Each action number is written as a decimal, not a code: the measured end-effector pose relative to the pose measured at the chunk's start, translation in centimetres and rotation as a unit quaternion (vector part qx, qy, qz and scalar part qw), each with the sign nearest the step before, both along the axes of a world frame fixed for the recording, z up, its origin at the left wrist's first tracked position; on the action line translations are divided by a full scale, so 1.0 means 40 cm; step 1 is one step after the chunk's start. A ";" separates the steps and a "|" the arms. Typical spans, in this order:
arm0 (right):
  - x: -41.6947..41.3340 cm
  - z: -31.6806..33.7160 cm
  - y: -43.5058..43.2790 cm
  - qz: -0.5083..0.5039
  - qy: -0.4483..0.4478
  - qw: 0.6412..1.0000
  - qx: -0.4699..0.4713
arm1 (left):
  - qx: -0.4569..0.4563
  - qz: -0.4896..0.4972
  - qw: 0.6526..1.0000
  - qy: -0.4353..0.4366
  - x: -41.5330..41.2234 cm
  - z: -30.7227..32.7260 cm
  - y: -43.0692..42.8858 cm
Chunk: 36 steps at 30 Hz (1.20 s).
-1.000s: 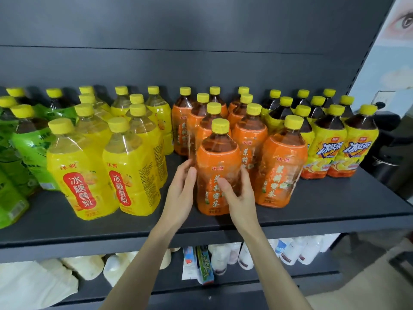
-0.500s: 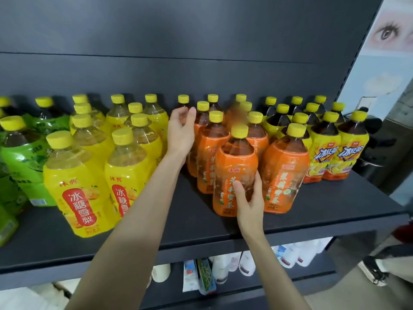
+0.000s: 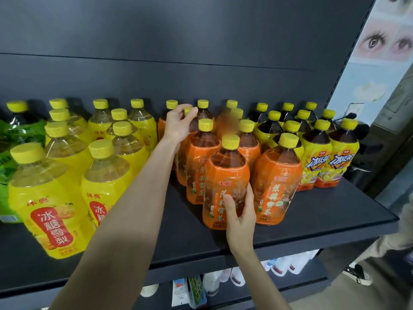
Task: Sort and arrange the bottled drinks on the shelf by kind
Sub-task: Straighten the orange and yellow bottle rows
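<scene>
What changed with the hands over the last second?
The left hand let go of the front orange tea bottle and reached back to grip the cap of a rear orange tea bottle. The right hand still holds the front one. The yellow pear-drink bottles stayed.

The right hand (image 3: pixel 240 217) grips the front orange bottle (image 3: pixel 225 173) low on its label, at the edge of the dark shelf (image 3: pixel 324 222). The left hand (image 3: pixel 178 124) curls its fingers round the yellow cap of a rear orange bottle (image 3: pixel 188 111). Yellow bottles (image 3: pixel 51 198) stand to the left, dark tea bottles (image 3: pixel 319 162) to the right.
</scene>
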State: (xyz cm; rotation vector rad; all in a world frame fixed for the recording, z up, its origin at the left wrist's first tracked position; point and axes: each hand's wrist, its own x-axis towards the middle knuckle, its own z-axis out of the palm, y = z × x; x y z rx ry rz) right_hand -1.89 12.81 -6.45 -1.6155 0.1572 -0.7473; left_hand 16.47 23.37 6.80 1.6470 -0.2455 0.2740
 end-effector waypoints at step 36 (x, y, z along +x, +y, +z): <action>0.001 -0.011 -0.003 0.007 0.012 1.000 0.008 | -0.055 0.150 0.986 0.050 -0.103 -0.188 0.030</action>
